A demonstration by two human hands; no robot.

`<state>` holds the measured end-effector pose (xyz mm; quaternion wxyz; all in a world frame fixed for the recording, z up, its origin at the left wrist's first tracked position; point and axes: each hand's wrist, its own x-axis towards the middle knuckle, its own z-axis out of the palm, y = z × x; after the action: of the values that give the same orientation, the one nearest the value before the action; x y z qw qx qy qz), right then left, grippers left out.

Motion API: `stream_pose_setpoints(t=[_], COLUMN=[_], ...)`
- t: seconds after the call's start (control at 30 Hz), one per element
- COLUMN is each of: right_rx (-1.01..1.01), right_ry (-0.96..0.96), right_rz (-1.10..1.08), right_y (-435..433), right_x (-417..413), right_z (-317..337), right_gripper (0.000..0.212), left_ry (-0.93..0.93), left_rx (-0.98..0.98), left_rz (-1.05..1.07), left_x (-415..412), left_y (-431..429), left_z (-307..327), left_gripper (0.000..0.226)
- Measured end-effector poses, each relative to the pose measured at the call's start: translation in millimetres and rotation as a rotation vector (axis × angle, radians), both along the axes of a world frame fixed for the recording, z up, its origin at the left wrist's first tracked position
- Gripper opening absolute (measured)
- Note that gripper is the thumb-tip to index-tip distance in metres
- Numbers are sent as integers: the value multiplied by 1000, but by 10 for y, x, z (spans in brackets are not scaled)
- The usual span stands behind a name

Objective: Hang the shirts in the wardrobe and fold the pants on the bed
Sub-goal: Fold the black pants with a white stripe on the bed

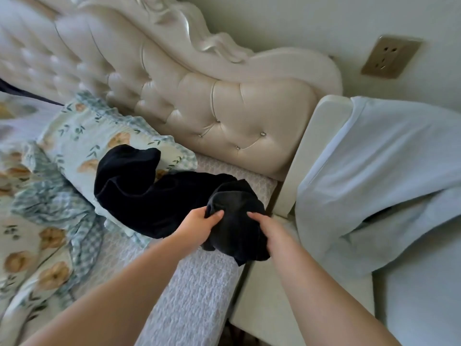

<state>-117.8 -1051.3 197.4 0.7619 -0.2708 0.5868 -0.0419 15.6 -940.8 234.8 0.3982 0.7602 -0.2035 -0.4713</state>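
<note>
Below tufted headboard (pixel 224 116), black garment (pixel 149 196) sprawled on bed, far end on floral pillow (pixel 99 138) by headboard's foot, L hand (pixel 199 227) pinching near end, thumb on top, R hand (pixel 272 233) gripping same bunch, fingertips partly hidden in cloth

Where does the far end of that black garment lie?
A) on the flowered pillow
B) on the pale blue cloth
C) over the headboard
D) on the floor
A: the black garment, gripped at its near end by the left hand and right hand, drapes its far end over the flowered pillow.
</note>
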Motion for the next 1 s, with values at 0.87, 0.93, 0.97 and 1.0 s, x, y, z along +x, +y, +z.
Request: stream_pose_setpoints(t=[0.87,0.93,0.97,1.0], right_rx=[-1015,-1194,-1267,-1344], right_ry=[383,304,269,242], right_rz=[465,684,767,857], right_y=[678,587,540,500], right_x=[-445,-367,-290,-206], right_z=[214,203,217,222], right_gripper=[14,46,58,68], left_ry=[130,2,-70,-127], left_rx=[4,26,44,56], left_rz=[205,83,-1,-83], left_x=[-168,-127,-119,-120], left_y=[623,693,722,748], left_z=[149,170,185,191], left_gripper=[19,23,23,23])
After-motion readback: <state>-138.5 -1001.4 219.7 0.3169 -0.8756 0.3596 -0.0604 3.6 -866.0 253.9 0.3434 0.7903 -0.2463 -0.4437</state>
